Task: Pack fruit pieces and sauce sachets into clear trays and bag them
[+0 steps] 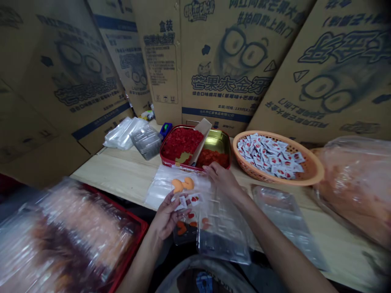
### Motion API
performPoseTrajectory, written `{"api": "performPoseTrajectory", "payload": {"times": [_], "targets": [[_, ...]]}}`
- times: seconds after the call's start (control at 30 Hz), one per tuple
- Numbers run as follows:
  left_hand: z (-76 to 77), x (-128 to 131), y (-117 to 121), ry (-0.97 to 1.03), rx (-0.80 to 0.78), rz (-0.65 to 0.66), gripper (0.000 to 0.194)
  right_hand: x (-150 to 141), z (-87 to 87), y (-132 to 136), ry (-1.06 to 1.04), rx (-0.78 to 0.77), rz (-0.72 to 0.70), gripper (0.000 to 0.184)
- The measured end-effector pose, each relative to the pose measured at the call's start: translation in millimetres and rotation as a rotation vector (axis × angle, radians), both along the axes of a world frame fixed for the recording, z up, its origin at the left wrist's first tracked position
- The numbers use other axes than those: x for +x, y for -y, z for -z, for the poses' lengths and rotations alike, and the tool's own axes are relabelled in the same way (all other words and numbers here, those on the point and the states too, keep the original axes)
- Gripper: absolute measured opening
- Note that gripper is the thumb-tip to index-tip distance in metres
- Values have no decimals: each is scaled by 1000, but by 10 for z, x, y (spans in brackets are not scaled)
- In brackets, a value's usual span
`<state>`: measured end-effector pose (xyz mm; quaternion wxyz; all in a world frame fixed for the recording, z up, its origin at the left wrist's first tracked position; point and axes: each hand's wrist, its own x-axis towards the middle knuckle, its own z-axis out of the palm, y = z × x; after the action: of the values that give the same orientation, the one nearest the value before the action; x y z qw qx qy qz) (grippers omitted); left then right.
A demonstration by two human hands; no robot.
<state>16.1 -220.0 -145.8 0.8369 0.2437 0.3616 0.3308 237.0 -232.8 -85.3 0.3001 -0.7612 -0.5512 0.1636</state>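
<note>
1. Left hand [166, 215]: partly open, fingers pinching white-and-red sachets [185, 201].
2. Right hand [221, 179]: fingers curved, touching the top edge of a clear plastic bag [161, 189]; grip cannot be confirmed.
3. Orange mango-shaped sweets [182, 184] lie on the bag.
4. A clear blister tray [222, 232] lies beneath both hands.
5. An orange plastic basket [308, 169] of sachets stands beyond the right hand on a wooden table [122, 167].

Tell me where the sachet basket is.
In the head view, it's the orange basket on the table, right of the tin tray of red pieces and beyond the right hand.
</note>
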Motion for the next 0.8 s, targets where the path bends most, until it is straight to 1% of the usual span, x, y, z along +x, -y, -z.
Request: {"api": "performPoseTrajectory", "payload": {"times": [0.1,0.2,0.3,0.37,0.43,0.47,0.53,0.57,0.6,0.63,0.67,0.73,0.77,0.8], "targets": [[54,-27,-101,-52,33,-97,39,-84,-8,-44,1,-10,12,30],[140,-40,-215,-65,110,-222,43,-48,28,-32,-3,7,42,31],[224,-9,-290,-99,173,-324,56,9,84,8,11,-17,80,33],[247,13,-318,-170,228,-408,67,31,107,32,30,-29,87,32],[220,20,-331,-288,316,-504,76,40,103,50,54,-33,92,32],[183,18,-329,-359,380,-550,78,39,88,58,70,-34,96,32],[62,24,-294,-481,544,-607,73,20,38,74,118,-39,111,31],[-15,39,-257,-504,622,-605,67,1,5,82,148,-44,122,30],[-97,68,-205,-496,674,-569,61,-25,-29,89,178,-46,134,29],[-176,110,-142,-463,687,-490,55,-57,-63,96,205,-44,144,27],[-245,165,-71,-413,656,-373,51,-92,-93,102,224,-34,152,27],[-335,293,68,-303,509,-89,52,-150,-138,115,213,4,145,26],[-350,352,122,-255,425,36,54,-163,-150,128,180,37,128,26],[-348,399,158,-215,354,110,56,-162,-156,149,129,84,111,26]]}}
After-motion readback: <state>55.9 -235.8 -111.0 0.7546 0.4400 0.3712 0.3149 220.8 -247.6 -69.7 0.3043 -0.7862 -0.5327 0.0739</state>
